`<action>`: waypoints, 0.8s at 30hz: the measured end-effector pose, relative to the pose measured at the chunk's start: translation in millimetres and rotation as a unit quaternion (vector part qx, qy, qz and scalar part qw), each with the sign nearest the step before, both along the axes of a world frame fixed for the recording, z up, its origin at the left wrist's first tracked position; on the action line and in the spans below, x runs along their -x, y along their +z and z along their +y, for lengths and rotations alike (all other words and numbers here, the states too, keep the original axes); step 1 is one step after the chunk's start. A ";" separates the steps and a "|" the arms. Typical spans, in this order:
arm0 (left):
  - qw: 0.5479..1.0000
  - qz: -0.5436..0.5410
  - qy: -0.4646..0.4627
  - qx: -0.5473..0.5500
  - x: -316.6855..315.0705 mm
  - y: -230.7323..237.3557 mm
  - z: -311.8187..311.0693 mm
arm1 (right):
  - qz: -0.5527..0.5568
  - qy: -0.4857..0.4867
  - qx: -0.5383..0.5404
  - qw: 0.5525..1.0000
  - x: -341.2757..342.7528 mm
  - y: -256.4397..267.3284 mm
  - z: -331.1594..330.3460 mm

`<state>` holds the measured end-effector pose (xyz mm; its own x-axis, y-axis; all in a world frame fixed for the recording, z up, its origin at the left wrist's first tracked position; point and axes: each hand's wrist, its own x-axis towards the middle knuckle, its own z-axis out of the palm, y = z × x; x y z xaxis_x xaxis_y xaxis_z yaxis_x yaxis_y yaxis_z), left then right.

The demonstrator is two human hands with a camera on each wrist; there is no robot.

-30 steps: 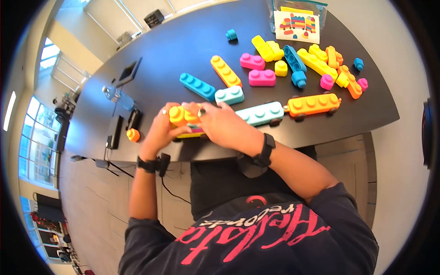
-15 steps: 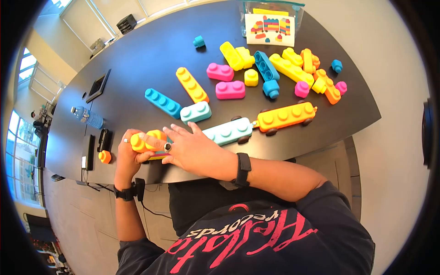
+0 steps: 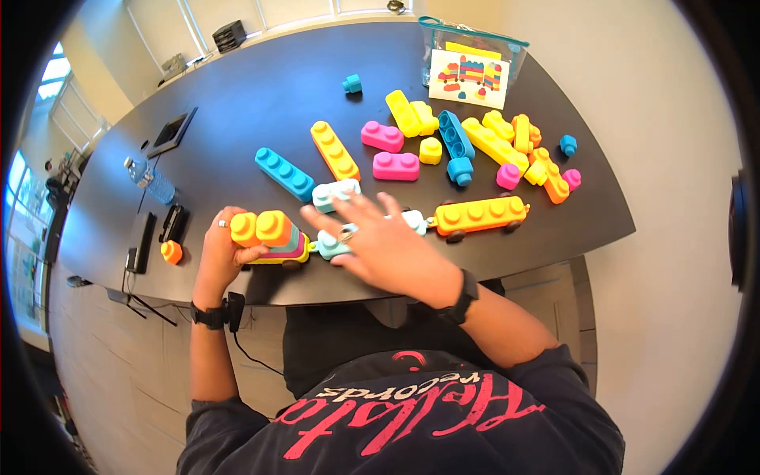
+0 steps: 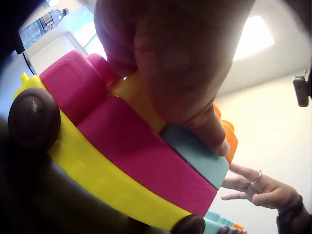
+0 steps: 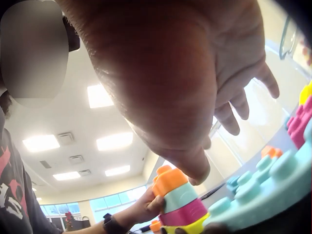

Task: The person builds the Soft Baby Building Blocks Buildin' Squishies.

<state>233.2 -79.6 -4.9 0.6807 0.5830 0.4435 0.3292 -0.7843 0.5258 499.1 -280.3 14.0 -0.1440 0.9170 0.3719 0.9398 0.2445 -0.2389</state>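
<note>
The left hand [image 3: 218, 257] grips the stacked end car, its thumb along the near side. That car has a yellow wheeled base [image 4: 105, 178], magenta blocks [image 4: 146, 151], a light teal block [image 4: 197, 153] and orange blocks [image 3: 273, 229] on top. Hooked to it is a light teal wheeled car [image 3: 412, 222], then an orange wheeled car [image 3: 481, 214]. The right hand [image 3: 392, 249], fingers spread, hovers over the light teal car and hides its middle. In the right wrist view that hand [image 5: 170, 73] holds nothing. A short light teal block [image 3: 336, 194] lies just beyond its fingertips.
Loose blue [image 3: 285, 174], orange [image 3: 336, 150], magenta [image 3: 396, 166] and yellow blocks [image 3: 495, 146] lie across the table's far side. A clear bag with a picture card [image 3: 469, 79] stands behind them. At left are a bottle [image 3: 150, 180], black items [image 3: 141, 241] and a small orange block [image 3: 171, 252].
The right hand has moved off the stacked car to the right, over the light teal car, with its fingers spread. The left hand still grips the stack. The head view has shifted.
</note>
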 end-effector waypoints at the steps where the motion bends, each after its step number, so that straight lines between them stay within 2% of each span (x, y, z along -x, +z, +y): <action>1: 1.000 0.004 -0.001 -0.007 -0.8 0.3 0.3 | -0.006 0.006 0.004 1.000 -12.1 1.8 -6.3; 3: 1.000 -0.001 -0.002 -0.013 -2.3 1.1 -1.0 | -0.061 -0.069 0.007 0.996 -36.8 4.3 -19.9; 9: 1.000 -0.011 0.002 0.006 -3.9 2.2 -3.2 | -0.042 -0.212 0.148 0.965 -98.9 14.6 -64.8; 12: 1.000 -0.017 0.001 0.007 -2.8 -2.8 0.1 | -0.039 -0.231 0.163 0.958 -117.8 1.3 -73.5; 14: 1.000 -0.016 0.005 0.022 -3.1 -3.8 -0.2 | -0.039 -0.220 0.132 0.966 -122.7 -6.4 -75.7; 24: 1.000 0.023 0.009 -0.003 1.0 5.8 -3.0 | -0.004 -0.224 0.115 0.968 -119.7 -4.1 -79.9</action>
